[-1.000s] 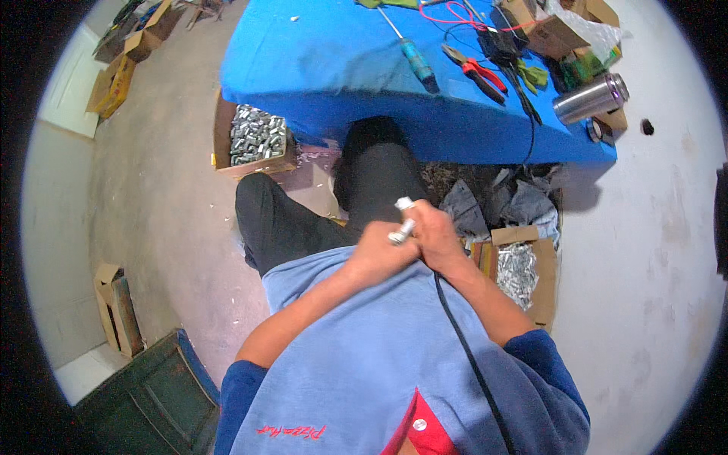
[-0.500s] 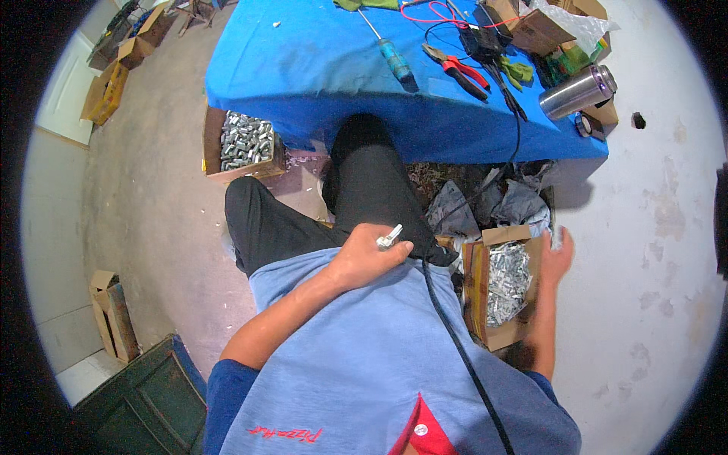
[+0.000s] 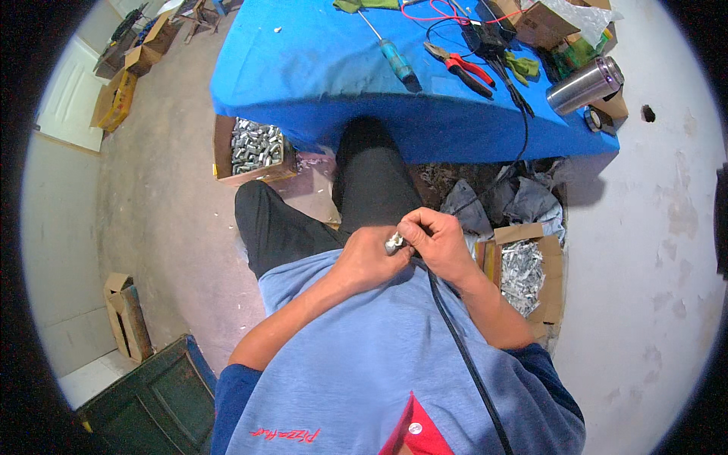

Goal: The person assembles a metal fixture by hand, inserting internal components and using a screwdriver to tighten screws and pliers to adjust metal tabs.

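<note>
While half a second ago the right hand (image 3: 444,246) hung out at the open carton of metal parts (image 3: 523,273), it is now back at the lap, meeting the left hand (image 3: 368,262). Both hands are pressed together around a small silvery fitting (image 3: 393,243), fingers pinching it between them; a fresh piece appears to have been fetched. A black cable (image 3: 462,349) runs down from the grip across the shirt. Beyond the grip, to its left, a second brown carton (image 3: 250,148) holds similar silvery pieces. Farther ahead, the blue-covered table (image 3: 326,68) carries a screwdriver (image 3: 390,49), red-handled pliers (image 3: 466,68), a steel flask (image 3: 584,83) and a brown box (image 3: 542,23).
</note>
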`<state>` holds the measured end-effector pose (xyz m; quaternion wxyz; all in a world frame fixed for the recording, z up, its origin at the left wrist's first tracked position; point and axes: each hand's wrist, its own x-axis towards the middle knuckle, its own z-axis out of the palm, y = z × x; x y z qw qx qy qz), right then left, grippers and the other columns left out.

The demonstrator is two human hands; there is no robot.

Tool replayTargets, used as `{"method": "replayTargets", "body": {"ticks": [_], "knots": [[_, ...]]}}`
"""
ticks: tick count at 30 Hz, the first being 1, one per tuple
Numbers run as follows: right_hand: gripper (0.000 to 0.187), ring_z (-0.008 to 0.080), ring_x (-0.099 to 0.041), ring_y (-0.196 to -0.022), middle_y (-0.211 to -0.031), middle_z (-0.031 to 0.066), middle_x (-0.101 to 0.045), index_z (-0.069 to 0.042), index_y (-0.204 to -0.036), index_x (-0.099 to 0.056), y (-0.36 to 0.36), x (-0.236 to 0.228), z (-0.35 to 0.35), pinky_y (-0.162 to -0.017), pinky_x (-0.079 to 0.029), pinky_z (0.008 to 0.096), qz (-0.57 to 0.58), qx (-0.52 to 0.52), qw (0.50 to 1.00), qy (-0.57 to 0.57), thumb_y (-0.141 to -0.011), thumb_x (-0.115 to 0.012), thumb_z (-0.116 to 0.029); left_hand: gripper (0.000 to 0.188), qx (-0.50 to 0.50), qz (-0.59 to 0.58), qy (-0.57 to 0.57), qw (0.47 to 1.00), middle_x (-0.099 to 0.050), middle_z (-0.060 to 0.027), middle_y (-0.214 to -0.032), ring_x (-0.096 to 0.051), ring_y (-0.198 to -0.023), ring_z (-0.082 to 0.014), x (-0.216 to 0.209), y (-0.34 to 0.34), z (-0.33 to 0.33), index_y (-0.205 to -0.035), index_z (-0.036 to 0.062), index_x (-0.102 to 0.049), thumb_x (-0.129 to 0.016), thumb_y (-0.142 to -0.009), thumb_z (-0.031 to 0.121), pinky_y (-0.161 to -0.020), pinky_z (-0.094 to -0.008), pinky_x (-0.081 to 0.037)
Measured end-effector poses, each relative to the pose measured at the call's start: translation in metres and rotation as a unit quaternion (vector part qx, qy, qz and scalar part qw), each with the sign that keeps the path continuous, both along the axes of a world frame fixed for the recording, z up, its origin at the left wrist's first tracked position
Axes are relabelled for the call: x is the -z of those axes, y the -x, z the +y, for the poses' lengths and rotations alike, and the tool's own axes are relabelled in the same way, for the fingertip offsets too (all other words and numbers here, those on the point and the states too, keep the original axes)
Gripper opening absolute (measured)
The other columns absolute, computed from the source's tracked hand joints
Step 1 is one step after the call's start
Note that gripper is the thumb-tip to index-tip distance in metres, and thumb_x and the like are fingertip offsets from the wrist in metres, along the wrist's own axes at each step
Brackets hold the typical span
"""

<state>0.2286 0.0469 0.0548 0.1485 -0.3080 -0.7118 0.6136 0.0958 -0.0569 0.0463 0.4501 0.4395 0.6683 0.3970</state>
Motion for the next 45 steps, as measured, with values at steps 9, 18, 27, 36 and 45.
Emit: {"method": "replayTargets", "body": {"ticks": [9, 18, 27, 36, 45], "knots": [[0.02, 0.0057, -0.055, -0.069, -0.076, 0.001, -0.063, 0.0, -0.09, -0.065, 0.012, -0.006, 0.008, -0.06, -0.046, 0.0231, 0.03, 0.006, 1.0, 0.003, -0.095, -0.061, -0.019, 0.03, -0.028, -0.116, -0.012, 0.993, -0.058, -0.0105, -0.064, -0.052, -0.059, -0.0144, 0.019, 0.008, -0.004, -0.077, -0.0042, -0.062, -0.065, -0.084, 0.025, -0.056, -0.0357, -0.043], [0.019, 0.0167, -0.059, -0.071, -0.08, 0.0076, -0.062, 0.0, -0.093, -0.065, 0.08, -0.019, 0.109, -0.067, -0.049, 0.0315, 0.019, 0.163, 0.884, -0.438, -0.088, -0.068, -0.018, 0.035, -0.131, -0.075, -0.028, 0.988, -0.054, -0.0169, -0.057, -0.049, -0.052, -0.0174, 0.026, 0.019, -0.009, -0.071, -0.0048, -0.058, -0.063, -0.086, 0.027, -0.054, -0.0394, -0.042], [0.043, 0.0376, -0.06, -0.098, -0.105, 0.0212, -0.064, -0.002, -0.107, -0.064, 0.154, 0.0, 0.204, -0.083, -0.047, 0.0464, -0.1, 0.108, 0.803, -0.577, -0.085, -0.066, -0.039, 0.035, -0.194, -0.063, -0.01, 0.979, -0.056, -0.0171, -0.057, -0.051, -0.053, -0.0162, 0.032, 0.032, -0.016, -0.073, -0.0057, -0.061, -0.064, -0.086, 0.027, -0.054, -0.0387, -0.042], [0.036, 0.0371, -0.063, -0.078, -0.082, 0.0183, -0.066, -0.004, -0.094, -0.065, 0.179, 0.015, 0.201, -0.069, -0.049, 0.0459, -0.107, 0.097, 0.869, -0.473, -0.089, -0.062, -0.039, 0.035, -0.228, -0.106, 0.018, 0.968, -0.057, -0.0058, -0.058, -0.051, -0.055, -0.0112, 0.026, 0.039, -0.016, -0.072, -0.004, -0.061, -0.063, -0.087, 0.027, -0.052, -0.0332, -0.041], [0.029, 0.0357, -0.057, -0.099, -0.103, 0.0168, -0.064, -0.004, -0.101, -0.064, 0.136, 0.007, 0.23, -0.087, -0.044, 0.0465, -0.091, 0.245, 0.724, -0.638, -0.081, -0.065, -0.024, 0.034, -0.256, -0.125, -0.002, 0.959, -0.046, 0.0053, -0.059, -0.038, -0.058, -0.0047, 0.029, 0.039, -0.017, -0.064, 0.0024, -0.052, -0.064, -0.089, 0.024, -0.049, -0.0291, -0.032]]}}
